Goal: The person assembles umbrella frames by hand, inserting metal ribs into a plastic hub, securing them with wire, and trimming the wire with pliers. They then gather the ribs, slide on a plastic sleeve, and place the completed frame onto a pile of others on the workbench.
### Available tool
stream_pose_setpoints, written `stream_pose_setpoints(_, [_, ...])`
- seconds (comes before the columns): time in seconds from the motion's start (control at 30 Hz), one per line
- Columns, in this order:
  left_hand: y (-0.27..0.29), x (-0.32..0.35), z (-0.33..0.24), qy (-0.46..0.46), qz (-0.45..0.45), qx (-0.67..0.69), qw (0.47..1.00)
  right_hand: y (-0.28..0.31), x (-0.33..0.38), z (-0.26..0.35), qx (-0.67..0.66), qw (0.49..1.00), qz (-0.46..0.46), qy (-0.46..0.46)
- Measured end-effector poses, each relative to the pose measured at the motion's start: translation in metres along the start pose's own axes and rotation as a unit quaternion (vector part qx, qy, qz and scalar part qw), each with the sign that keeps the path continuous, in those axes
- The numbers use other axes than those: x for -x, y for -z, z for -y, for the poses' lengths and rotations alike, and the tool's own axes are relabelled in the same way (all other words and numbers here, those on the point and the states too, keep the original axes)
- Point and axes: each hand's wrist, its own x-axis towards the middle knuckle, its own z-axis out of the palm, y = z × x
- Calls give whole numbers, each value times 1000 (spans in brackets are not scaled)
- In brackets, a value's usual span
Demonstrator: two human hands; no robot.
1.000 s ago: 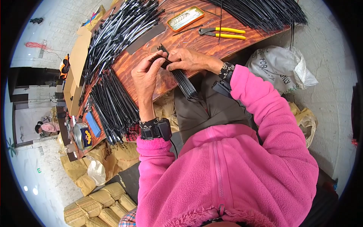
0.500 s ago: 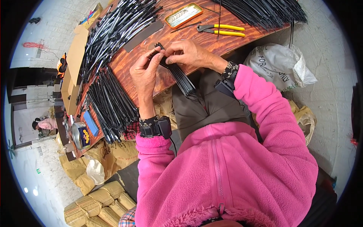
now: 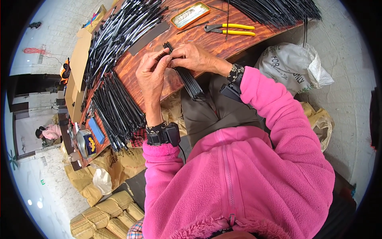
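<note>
A bundle of black cable ties (image 3: 188, 83) lies slantwise over the table's near edge, its lower end reaching above my lap. My left hand (image 3: 152, 75) is closed, thumb and fingers pinching a row of tie heads near the bundle's upper end. My right hand (image 3: 195, 58) is closed at the same end, fingertips pressed against the bundle just beside the left ones. Its fingers partly hide the ties. On the table left of my left hand lies a thick layer of black cable ties (image 3: 118, 111).
The reddish wooden table (image 3: 131, 77) holds a big heap of ties (image 3: 123, 36), another heap (image 3: 274, 12) at far right, yellow-handled nippers (image 3: 240, 27), and a shallow orange-rimmed tin (image 3: 191, 15). A round can (image 3: 85, 143) and blue block (image 3: 96, 130) sit left. A white sack (image 3: 290, 67) stands right.
My right hand has shifted slightly left, closer to the left fingertips. The bundle has moved a little with it. The left hand stays about where it was.
</note>
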Motion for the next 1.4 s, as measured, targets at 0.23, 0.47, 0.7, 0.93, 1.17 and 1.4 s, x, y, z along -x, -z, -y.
stream_pose_setpoints(0.23, [-8, 3, -9, 50, -47, 77, 995, -5, 0, -8, 47, 996, -61, 46])
stream_pose_setpoints(0.47, [-10, 2, 4, 10, -78, -22, 997, -7, 3, 0, 83, 994, -64, 20])
stream_pose_setpoints(0.7, [-20, -3, -6, -48, -118, -169, 977, -8, 4, -1, 83, 994, -68, 35])
stream_pose_setpoints(0.93, [-19, -7, 1, -104, -120, -213, 964, -12, 5, -6, 90, 988, -96, 76])
stream_pose_setpoints(1.17, [-16, -3, 2, -22, -98, -79, 992, -5, 2, -12, -16, 999, -44, 6])
stream_pose_setpoints(1.4, [3, -2, 7, 23, -55, 27, 998, 13, -2, -29, -31, 994, 3, -106])
